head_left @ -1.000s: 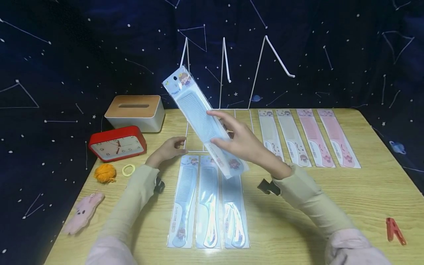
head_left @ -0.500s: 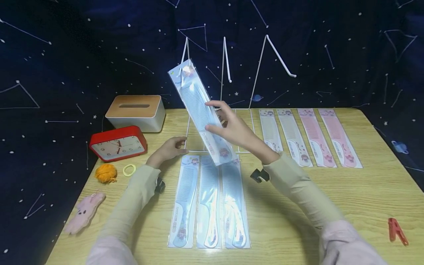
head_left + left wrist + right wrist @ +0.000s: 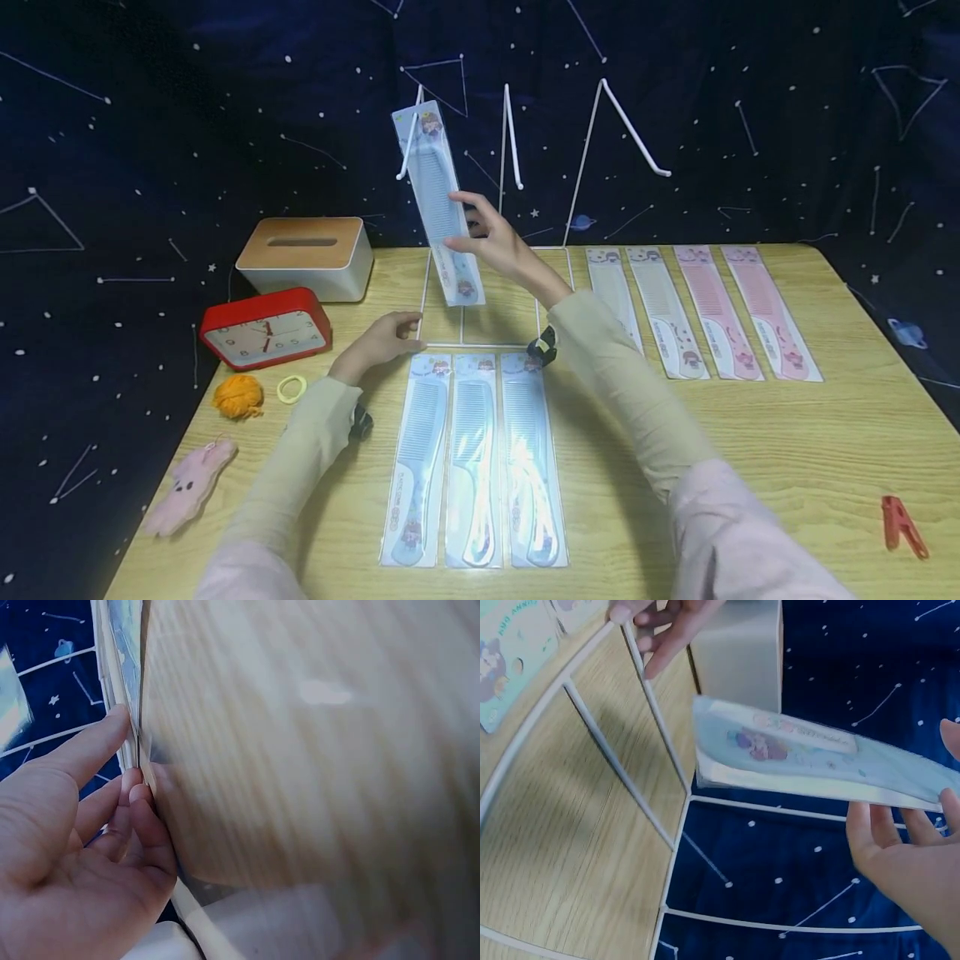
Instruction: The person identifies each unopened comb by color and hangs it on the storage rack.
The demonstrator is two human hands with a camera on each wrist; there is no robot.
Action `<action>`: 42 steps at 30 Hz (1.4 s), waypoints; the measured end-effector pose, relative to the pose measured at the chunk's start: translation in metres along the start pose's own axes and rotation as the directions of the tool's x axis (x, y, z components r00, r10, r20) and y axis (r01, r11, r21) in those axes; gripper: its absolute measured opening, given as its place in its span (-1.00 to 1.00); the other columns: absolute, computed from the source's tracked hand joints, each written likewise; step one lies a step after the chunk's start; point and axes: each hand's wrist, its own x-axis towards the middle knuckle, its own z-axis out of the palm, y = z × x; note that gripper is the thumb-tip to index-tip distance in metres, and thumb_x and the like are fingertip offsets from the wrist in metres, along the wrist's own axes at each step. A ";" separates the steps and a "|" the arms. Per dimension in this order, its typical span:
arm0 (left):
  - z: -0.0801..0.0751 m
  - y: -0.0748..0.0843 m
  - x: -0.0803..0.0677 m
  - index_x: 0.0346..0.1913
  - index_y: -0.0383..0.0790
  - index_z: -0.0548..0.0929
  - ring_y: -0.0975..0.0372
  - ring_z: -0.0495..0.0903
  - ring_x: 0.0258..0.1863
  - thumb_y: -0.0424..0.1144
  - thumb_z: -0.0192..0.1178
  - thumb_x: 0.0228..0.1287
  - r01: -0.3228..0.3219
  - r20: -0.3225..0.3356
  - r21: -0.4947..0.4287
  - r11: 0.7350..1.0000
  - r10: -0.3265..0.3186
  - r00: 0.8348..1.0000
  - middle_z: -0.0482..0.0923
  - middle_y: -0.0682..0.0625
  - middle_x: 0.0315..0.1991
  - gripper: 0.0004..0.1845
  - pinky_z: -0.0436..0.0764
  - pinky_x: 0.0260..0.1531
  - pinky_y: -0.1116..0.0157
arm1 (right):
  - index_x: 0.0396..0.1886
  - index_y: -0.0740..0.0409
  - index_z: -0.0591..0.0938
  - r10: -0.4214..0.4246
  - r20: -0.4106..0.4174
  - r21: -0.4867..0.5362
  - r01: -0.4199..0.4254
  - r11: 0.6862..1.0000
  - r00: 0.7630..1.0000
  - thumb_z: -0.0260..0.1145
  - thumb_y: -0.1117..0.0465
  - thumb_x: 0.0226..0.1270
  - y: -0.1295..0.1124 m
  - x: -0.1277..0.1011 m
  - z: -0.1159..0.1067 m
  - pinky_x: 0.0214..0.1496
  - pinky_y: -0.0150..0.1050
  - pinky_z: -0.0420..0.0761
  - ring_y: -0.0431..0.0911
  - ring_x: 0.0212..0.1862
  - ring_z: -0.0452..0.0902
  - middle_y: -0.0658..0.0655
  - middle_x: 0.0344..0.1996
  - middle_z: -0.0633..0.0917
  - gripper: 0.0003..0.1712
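In the head view, my right hand [image 3: 501, 242] holds a bagged blue comb [image 3: 431, 187] by its right edge, thumb in front. The package is raised and slightly tilted over the white wire display rack [image 3: 462, 325]. The rack's left prong [image 3: 407, 150] shows in front of the package top, apparently through its hang hole. My left hand [image 3: 382, 337] pinches the rack's base wire at the front left corner. In the right wrist view, the comb package [image 3: 795, 754] lies across my right hand [image 3: 907, 862]. Three more blue comb packages [image 3: 474, 467] lie side by side in front of the rack.
Several white and pink comb packages [image 3: 712, 312] lie right of the rack. At left are a tissue box [image 3: 348, 258], red clock [image 3: 315, 312], orange yarn ball [image 3: 238, 396], yellow ring [image 3: 281, 392] and pink plush [image 3: 187, 487]. A red clip [image 3: 903, 527] sits at far right.
My right hand has raised the comb package up and away, turning it more upright. The left prong now passes in front of its top. My left hand stays at the rack's corner.
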 end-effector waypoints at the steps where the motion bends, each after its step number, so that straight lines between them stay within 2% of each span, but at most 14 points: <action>1: 0.000 0.000 0.000 0.37 -0.39 0.27 -0.06 0.35 0.17 -0.25 0.23 0.26 0.000 0.000 0.000 1.000 0.000 1.000 0.40 -0.26 0.17 -0.34 0.31 0.23 0.04 | 0.41 0.14 0.19 0.013 -0.003 -0.001 -0.013 1.000 1.000 0.24 0.38 0.28 0.001 0.003 0.001 0.17 -0.05 0.42 0.19 0.13 0.43 0.35 0.17 0.44 -0.27; 9: 0.003 0.002 -0.001 0.35 -0.42 0.28 -0.04 0.39 0.12 -0.26 0.24 0.26 -0.020 -0.001 0.008 1.000 0.020 1.000 0.41 -0.28 0.17 -0.35 0.36 0.19 0.06 | 0.42 0.08 0.23 0.128 -0.002 0.023 -0.128 0.992 0.992 0.27 0.33 0.28 0.018 0.004 0.002 0.10 -0.12 0.48 0.10 0.06 0.42 0.28 0.03 0.40 -0.27; 14: 0.004 0.002 -0.001 0.35 -0.43 0.28 0.01 0.39 0.04 -0.27 0.24 0.26 -0.020 0.001 0.000 1.000 0.020 1.000 0.41 -0.26 0.15 -0.35 0.39 0.13 0.08 | 0.40 0.12 0.27 0.127 -0.011 0.032 -0.126 0.991 0.992 0.25 0.32 0.32 0.025 -0.004 0.001 0.10 -0.18 0.49 0.03 0.01 0.44 0.32 0.04 0.42 -0.33; 17: 0.004 0.002 -0.001 0.35 -0.41 0.29 0.02 0.39 0.03 -0.26 0.24 0.26 -0.015 -0.005 0.003 1.000 0.015 1.000 0.41 -0.25 0.15 -0.35 0.39 0.12 0.08 | 0.38 0.16 0.29 0.115 -0.021 0.045 -0.114 0.992 0.993 0.24 0.33 0.32 0.027 -0.010 -0.001 0.10 -0.15 0.51 0.06 0.00 0.46 0.35 0.05 0.44 -0.36; 22: 0.005 0.002 -0.001 0.35 -0.41 0.29 0.02 0.39 0.04 -0.25 0.24 0.27 -0.019 -0.007 0.016 1.000 0.019 1.000 0.41 -0.25 0.16 -0.35 0.40 0.12 0.08 | 0.34 0.16 0.32 0.108 -0.045 0.008 -0.108 0.994 0.993 0.24 0.29 0.33 0.029 -0.027 -0.006 0.07 -0.12 0.51 0.11 0.02 0.47 0.30 0.01 0.49 -0.40; 28: 0.005 0.000 -0.001 0.36 -0.41 0.28 0.00 0.38 0.07 -0.26 0.23 0.28 -0.026 0.001 0.019 0.999 0.026 1.000 0.40 -0.26 0.18 -0.36 0.39 0.14 0.06 | 0.32 0.09 0.35 0.142 -0.060 -0.048 -0.145 0.988 0.988 0.26 0.18 0.33 0.030 -0.063 -0.011 0.09 -0.04 0.48 0.12 0.06 0.43 0.32 0.06 0.49 -0.42; 33: 0.005 0.000 -0.002 0.36 -0.41 0.28 -0.01 0.37 0.09 -0.25 0.23 0.28 -0.026 -0.002 0.017 1.000 0.026 1.000 0.40 -0.26 0.16 -0.36 0.37 0.16 0.05 | 0.31 0.05 0.37 0.189 -0.051 -0.154 -0.194 0.969 0.981 0.28 0.09 0.32 0.033 -0.103 -0.012 0.06 -0.03 0.50 0.08 0.04 0.45 0.22 0.05 0.52 -0.41; 37: 0.004 0.001 -0.003 0.36 -0.41 0.28 -0.02 0.36 0.07 -0.25 0.23 0.28 -0.024 -0.006 0.016 1.000 0.025 1.000 0.41 -0.24 0.13 -0.35 0.36 0.15 0.04 | 0.30 0.02 0.39 0.248 0.002 -0.232 -0.241 0.943 0.969 0.31 0.06 0.29 0.039 -0.139 -0.006 -0.02 -0.05 0.55 0.08 0.03 0.46 0.24 0.06 0.52 -0.39; 42: 0.002 0.000 -0.001 0.37 -0.37 0.26 -0.04 0.35 0.13 -0.25 0.23 0.28 -0.007 -0.006 0.003 1.000 0.007 1.000 0.39 -0.22 0.14 -0.34 0.33 0.20 0.03 | 0.29 0.10 0.40 0.307 0.076 -0.288 -0.274 0.918 0.949 0.34 0.05 0.25 0.048 -0.177 0.005 -0.02 -0.03 0.52 0.10 0.02 0.44 0.29 0.06 0.50 -0.36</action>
